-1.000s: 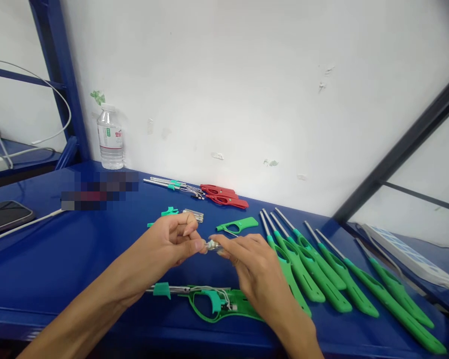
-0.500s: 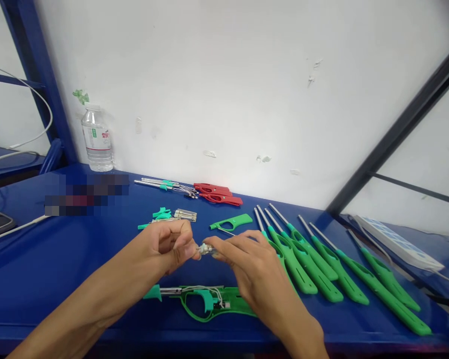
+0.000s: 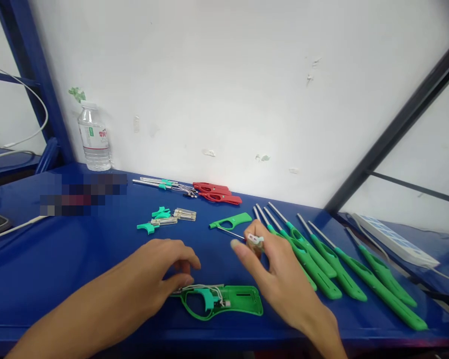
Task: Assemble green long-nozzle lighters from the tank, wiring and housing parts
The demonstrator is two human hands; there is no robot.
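Observation:
My right hand (image 3: 280, 264) is closed around a small clear fuel tank with a whitish valve end (image 3: 255, 240) facing up; most of the tank is hidden in the fingers. Below and between my hands lies an opened green lighter half-shell (image 3: 243, 300), with a teal trigger (image 3: 208, 299), white wires and a small metal-ended part inside. My left hand (image 3: 168, 269) hovers at the shell's left end, its thumb and fingers apart, with nothing seen between them. It covers the lighter's metal tube, and whether the thumb touches the shell I cannot tell.
Several finished-looking green lighters (image 3: 314, 257) lie at right. Behind my hands are a green half-shell (image 3: 234, 221), clear tanks (image 3: 185, 214) and teal triggers (image 3: 161, 213). Red shells (image 3: 219, 193) and metal tubes (image 3: 153, 183) lie near the wall. A water bottle (image 3: 94, 139) and power strip (image 3: 396, 242) flank them.
My hands have parted. The tank's valve end now points up in my right hand, while my left hand has let go and dropped toward the shell's left end.

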